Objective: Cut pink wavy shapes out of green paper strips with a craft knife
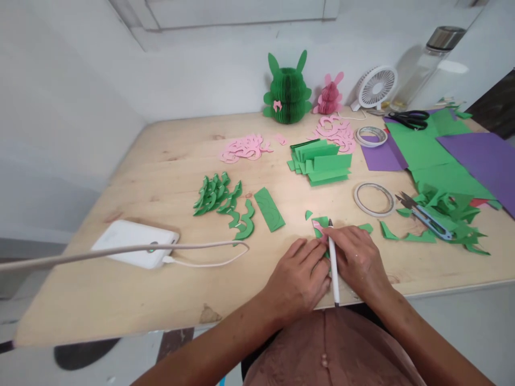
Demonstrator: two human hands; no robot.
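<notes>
My left hand [302,273] lies near the table's front edge, its bent fingers holding a pink paper cutout [318,224] down on a green paper piece [322,219]. Close beside it, my right hand [362,260] is closed around a white pen [333,268], fingertips at the pink cutout. The pen slants across the gap between both hands, one dark end beside the cutout. Most of the green piece is hidden under my fingers. A green strip with drawn curves [269,209] and several scalloped green cutouts [217,193] lie to the left.
Folded green strips [322,162] and pink scraps [246,148] lie farther back. At right are a tape roll [357,199], blue thread snips [430,221], green scraps [450,214] and black scissors [410,119]. A white power bank [132,236] with a cable sits left. Paper figures [288,96] and a fan [377,87] stand behind.
</notes>
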